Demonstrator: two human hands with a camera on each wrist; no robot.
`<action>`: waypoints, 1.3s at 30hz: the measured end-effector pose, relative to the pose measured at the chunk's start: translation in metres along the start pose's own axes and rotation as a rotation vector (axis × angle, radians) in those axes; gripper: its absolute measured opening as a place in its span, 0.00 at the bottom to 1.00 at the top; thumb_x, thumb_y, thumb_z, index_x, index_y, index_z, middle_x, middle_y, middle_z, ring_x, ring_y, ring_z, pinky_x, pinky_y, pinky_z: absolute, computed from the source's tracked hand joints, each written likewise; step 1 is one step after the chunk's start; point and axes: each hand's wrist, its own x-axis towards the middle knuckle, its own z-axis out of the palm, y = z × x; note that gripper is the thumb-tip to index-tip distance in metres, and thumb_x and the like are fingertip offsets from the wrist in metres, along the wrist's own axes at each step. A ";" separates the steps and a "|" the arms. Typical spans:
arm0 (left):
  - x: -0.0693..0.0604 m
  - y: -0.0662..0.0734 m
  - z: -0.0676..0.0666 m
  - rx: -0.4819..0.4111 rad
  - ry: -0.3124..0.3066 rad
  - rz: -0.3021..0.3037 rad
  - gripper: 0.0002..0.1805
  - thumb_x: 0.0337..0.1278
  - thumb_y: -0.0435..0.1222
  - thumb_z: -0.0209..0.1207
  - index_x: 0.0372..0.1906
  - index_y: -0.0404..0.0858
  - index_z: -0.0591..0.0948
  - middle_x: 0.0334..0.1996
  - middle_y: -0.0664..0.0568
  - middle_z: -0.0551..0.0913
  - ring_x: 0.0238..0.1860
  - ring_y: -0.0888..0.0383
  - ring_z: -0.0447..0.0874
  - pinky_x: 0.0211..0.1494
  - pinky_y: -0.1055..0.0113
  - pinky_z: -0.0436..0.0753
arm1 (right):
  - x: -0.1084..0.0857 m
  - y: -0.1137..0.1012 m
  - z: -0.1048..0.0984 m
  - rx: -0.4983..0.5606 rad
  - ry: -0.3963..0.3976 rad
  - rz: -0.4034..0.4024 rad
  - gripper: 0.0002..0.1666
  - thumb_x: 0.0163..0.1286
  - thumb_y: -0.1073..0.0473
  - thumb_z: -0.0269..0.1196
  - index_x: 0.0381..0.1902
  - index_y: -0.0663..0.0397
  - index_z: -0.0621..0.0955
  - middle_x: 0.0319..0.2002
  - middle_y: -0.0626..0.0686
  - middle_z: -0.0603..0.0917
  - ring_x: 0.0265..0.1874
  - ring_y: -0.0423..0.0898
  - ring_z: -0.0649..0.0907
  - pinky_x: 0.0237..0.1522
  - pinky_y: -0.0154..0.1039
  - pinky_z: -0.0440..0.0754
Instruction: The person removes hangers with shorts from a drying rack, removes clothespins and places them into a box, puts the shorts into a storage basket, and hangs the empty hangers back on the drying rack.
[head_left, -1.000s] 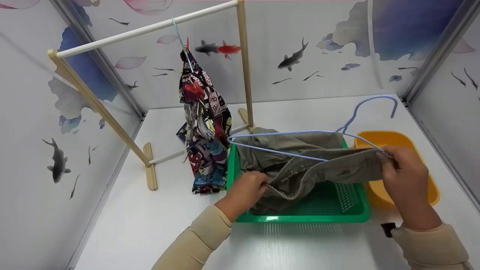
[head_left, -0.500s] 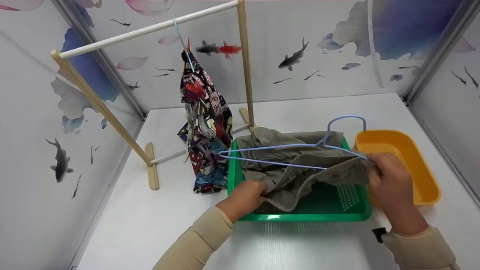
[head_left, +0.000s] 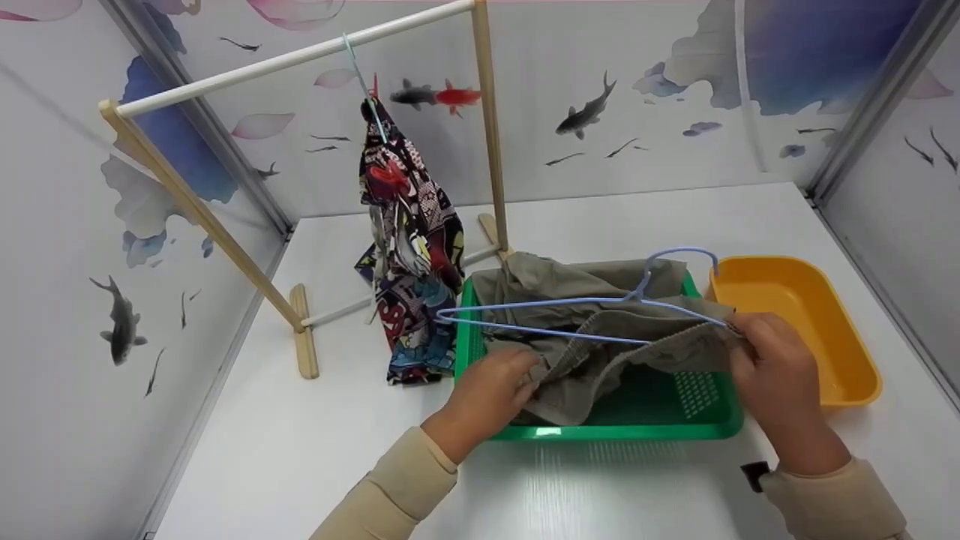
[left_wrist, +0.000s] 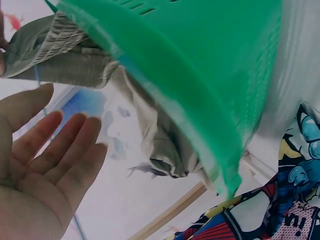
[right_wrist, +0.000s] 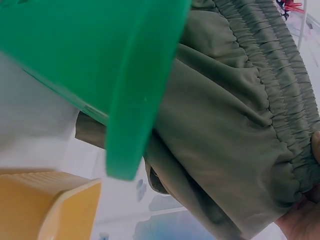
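Olive-grey pants (head_left: 585, 274) with an elastic waistband lie bunched in and over a green basket (head_left: 622, 433). My right hand (head_left: 780, 382) pinches the waistband together with the right end of a blue clothes hanger (head_left: 540, 303), which lies across the pants' opening. Its left end sticks out past the basket's left rim. In the right wrist view the thumb and a finger press on the gathered waistband (right_wrist: 280, 95). My left hand (head_left: 487, 390) is beside the near left part of the waistband; in the left wrist view its fingers (left_wrist: 75, 140) are spread loosely, apart from the cloth.
A wooden rack with a white bar (head_left: 247, 71) stands at the left, bearing a colourful printed garment (head_left: 412, 225) on a light-blue hanger. The yellow tray (head_left: 795, 292) sits right of the basket. Printed walls enclose the white table (head_left: 360, 450) behind and at both sides.
My right hand has moved left and slightly down with the waistband and hanger, whose hook has dropped. My left hand has loosened from the waistband and shifted slightly.
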 end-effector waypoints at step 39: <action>-0.009 0.011 -0.025 0.124 0.566 0.167 0.19 0.44 0.29 0.72 0.45 0.36 0.82 0.42 0.47 0.82 0.46 0.52 0.82 0.48 0.64 0.84 | -0.013 -0.001 0.005 0.001 -0.024 -0.217 0.27 0.77 0.50 0.49 0.32 0.67 0.84 0.29 0.60 0.81 0.29 0.55 0.80 0.56 0.16 0.63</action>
